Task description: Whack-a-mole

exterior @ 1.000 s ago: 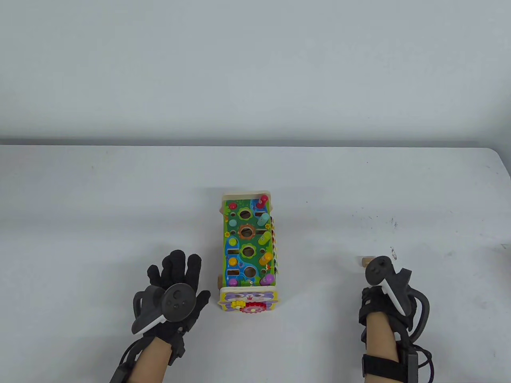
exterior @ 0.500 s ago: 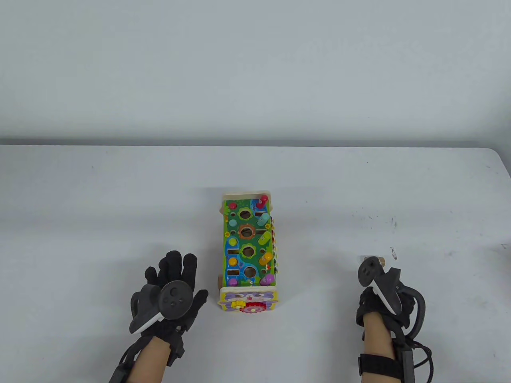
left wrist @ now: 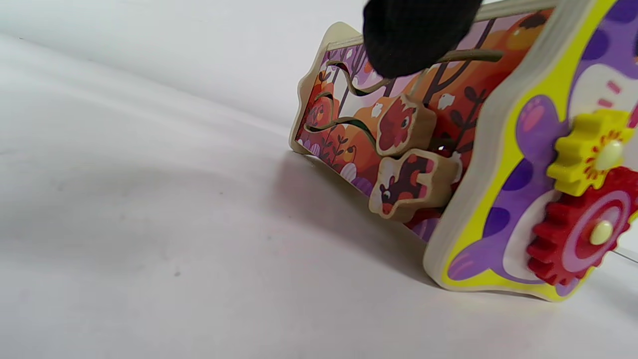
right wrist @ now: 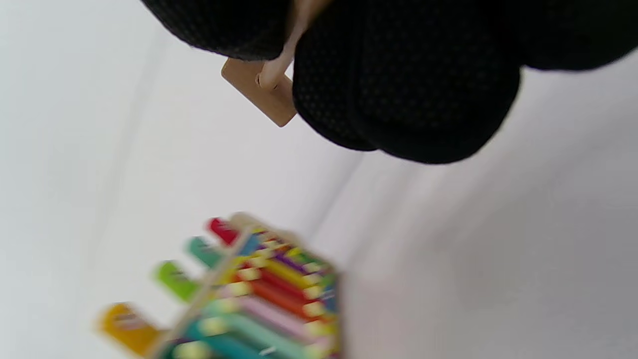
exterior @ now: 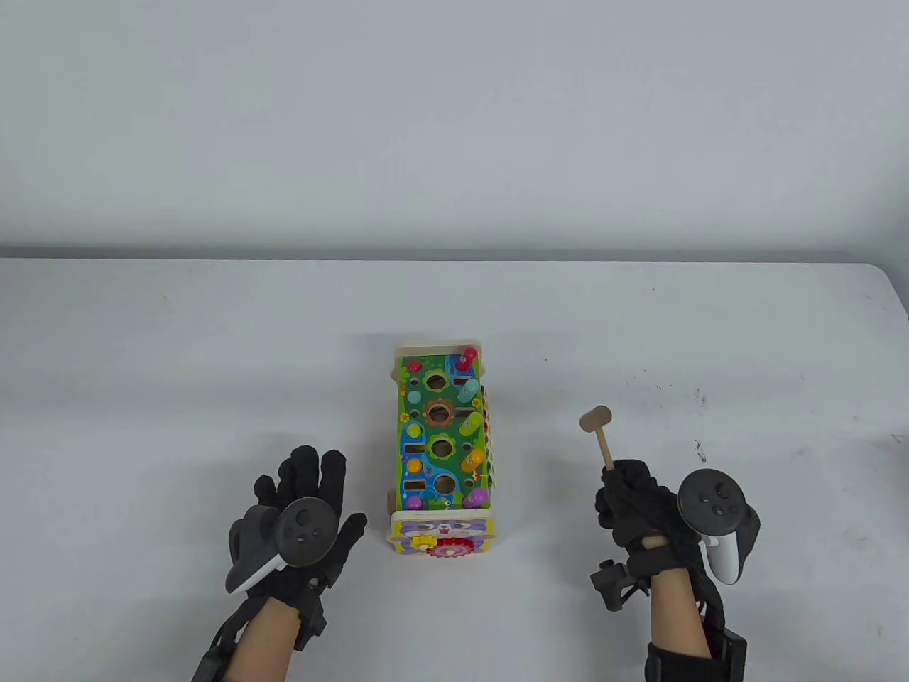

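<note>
A colourful wooden whack-a-mole toy box (exterior: 440, 440) stands at the table's middle, with coloured pegs (exterior: 471, 423) raised along its right side and flush ones on its left. My right hand (exterior: 632, 497) grips the handle of a small wooden hammer (exterior: 596, 425), lifted right of the box with its head pointing away. The hammer head shows in the right wrist view (right wrist: 259, 92), above the blurred box (right wrist: 259, 299). My left hand (exterior: 309, 483) lies flat with fingers spread, left of the box and not touching it. The left wrist view shows the box's side panel (left wrist: 398, 124) and gears (left wrist: 583, 199).
The white table (exterior: 177, 369) runs to a rounded right edge (exterior: 896, 298). Faint dark marks (exterior: 699, 398) lie on the table right of the hammer.
My right hand has lifted the hammer off the table and turned, so the hammer now stands up and points away. My left hand has barely moved.
</note>
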A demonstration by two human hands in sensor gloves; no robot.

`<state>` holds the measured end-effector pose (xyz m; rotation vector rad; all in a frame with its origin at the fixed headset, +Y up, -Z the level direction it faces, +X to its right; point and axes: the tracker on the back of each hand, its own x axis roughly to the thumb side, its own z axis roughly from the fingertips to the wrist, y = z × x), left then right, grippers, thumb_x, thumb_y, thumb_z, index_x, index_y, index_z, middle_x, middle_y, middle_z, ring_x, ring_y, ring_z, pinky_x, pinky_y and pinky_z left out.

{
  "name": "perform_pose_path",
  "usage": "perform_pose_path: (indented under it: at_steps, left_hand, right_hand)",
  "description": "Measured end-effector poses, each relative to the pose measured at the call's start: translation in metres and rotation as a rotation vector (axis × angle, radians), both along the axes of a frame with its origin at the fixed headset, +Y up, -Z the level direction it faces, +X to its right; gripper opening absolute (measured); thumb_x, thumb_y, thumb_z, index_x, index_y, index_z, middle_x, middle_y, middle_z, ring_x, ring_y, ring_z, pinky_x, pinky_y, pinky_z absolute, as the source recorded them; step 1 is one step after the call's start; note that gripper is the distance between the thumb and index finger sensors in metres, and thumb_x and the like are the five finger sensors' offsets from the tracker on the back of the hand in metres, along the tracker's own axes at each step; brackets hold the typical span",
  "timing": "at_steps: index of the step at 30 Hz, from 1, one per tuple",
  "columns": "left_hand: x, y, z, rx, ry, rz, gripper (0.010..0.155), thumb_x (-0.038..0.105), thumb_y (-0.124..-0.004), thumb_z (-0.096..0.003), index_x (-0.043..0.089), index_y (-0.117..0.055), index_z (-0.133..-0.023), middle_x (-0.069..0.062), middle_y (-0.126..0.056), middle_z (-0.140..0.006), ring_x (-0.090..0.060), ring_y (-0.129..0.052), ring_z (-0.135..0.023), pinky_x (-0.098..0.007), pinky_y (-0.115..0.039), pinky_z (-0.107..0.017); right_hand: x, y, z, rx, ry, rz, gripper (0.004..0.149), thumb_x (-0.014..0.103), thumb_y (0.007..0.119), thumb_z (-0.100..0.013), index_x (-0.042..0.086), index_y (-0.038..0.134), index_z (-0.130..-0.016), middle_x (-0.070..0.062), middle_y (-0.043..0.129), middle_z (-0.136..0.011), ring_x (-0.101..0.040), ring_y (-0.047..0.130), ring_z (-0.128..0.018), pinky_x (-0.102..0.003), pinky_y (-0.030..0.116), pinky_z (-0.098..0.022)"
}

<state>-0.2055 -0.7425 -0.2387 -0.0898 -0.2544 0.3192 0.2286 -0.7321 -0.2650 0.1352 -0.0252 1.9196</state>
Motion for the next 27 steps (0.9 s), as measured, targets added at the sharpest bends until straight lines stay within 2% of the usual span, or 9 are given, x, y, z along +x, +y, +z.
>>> perform_pose_path:
  at_steps: [2,6,13,15,16,19,22,27]
  left_hand:
    - [0.000,0.000,0.000,0.001,0.000,0.000,0.086,0.041,-0.065,-0.0566,0.008,-0.007,-0.110,-0.037,-0.003,-0.109,-0.069,-0.019,-0.103,-0.084,-0.013,-0.061]
    - [-0.001,0.000,0.000,-0.003,0.001,0.001,0.085,0.041,-0.064,-0.0567,0.008,-0.007,-0.110,-0.036,-0.003,-0.109,-0.069,-0.019,-0.103,-0.084,-0.013,-0.061]
    - [-0.001,0.000,-0.001,-0.007,-0.002,0.007,0.085,0.041,-0.064,-0.0567,0.008,-0.007,-0.110,-0.036,-0.003,-0.109,-0.069,-0.019,-0.103,-0.084,-0.013,-0.061]
    - [-0.001,0.000,-0.001,-0.007,-0.003,0.009,0.085,0.041,-0.064,-0.0567,0.008,-0.007,-0.111,-0.037,-0.003,-0.109,-0.069,-0.019,-0.103,-0.084,-0.013,-0.061]
    - [-0.001,0.000,-0.001,-0.009,-0.004,0.010,0.085,0.041,-0.064,-0.0567,0.008,-0.008,-0.111,-0.037,-0.003,-0.109,-0.069,-0.019,-0.103,-0.084,-0.013,-0.061]
    - [-0.001,-0.001,-0.001,-0.012,-0.005,0.011,0.085,0.041,-0.065,-0.0567,0.008,-0.008,-0.111,-0.036,-0.004,-0.109,-0.069,-0.019,-0.103,-0.084,-0.013,-0.061]
    - [-0.002,0.000,-0.001,-0.010,-0.003,0.015,0.085,0.041,-0.064,-0.0567,0.008,-0.008,-0.111,-0.037,-0.004,-0.109,-0.069,-0.019,-0.103,-0.084,-0.013,-0.061]
    - [-0.002,0.000,-0.001,-0.008,-0.003,0.022,0.085,0.041,-0.064,-0.0568,0.008,-0.008,-0.111,-0.037,-0.003,-0.109,-0.068,-0.019,-0.103,-0.084,-0.013,-0.061]
  right_hand:
    - [-0.010,0.009,0.002,0.068,0.130,-0.129,0.045,0.026,0.063,-0.055,-0.010,0.071,-0.082,-0.018,0.089,-0.056,-0.032,0.094,-0.033,-0.052,0.075,-0.030]
    - [-0.027,0.026,0.008,0.159,0.310,-0.233,0.045,0.027,0.064,-0.055,-0.008,0.072,-0.082,-0.017,0.090,-0.056,-0.031,0.094,-0.033,-0.051,0.075,-0.030]
    - [-0.052,0.035,0.015,0.138,0.504,-0.152,0.044,0.026,0.066,-0.056,-0.008,0.076,-0.082,-0.017,0.092,-0.055,-0.031,0.095,-0.032,-0.051,0.076,-0.030]
    - [-0.059,0.033,0.016,0.107,0.518,-0.069,0.044,0.025,0.067,-0.055,-0.009,0.077,-0.081,-0.018,0.092,-0.053,-0.031,0.095,-0.031,-0.051,0.076,-0.029]
    - [-0.064,0.031,0.016,0.080,0.507,0.080,0.044,0.025,0.068,-0.055,-0.010,0.077,-0.080,-0.018,0.092,-0.053,-0.031,0.095,-0.030,-0.051,0.076,-0.028]
    - [-0.070,0.027,0.015,0.046,0.501,0.234,0.044,0.027,0.067,-0.055,-0.008,0.077,-0.081,-0.015,0.093,-0.052,-0.029,0.095,-0.030,-0.050,0.076,-0.028]
    - [-0.070,0.029,0.015,0.100,0.487,0.117,0.044,0.026,0.067,-0.056,-0.008,0.076,-0.081,-0.015,0.092,-0.053,-0.029,0.095,-0.030,-0.050,0.076,-0.029]
    - [-0.065,0.037,0.017,0.300,0.385,-0.117,0.044,0.027,0.066,-0.056,-0.008,0.076,-0.082,-0.015,0.092,-0.054,-0.029,0.095,-0.031,-0.050,0.076,-0.030]
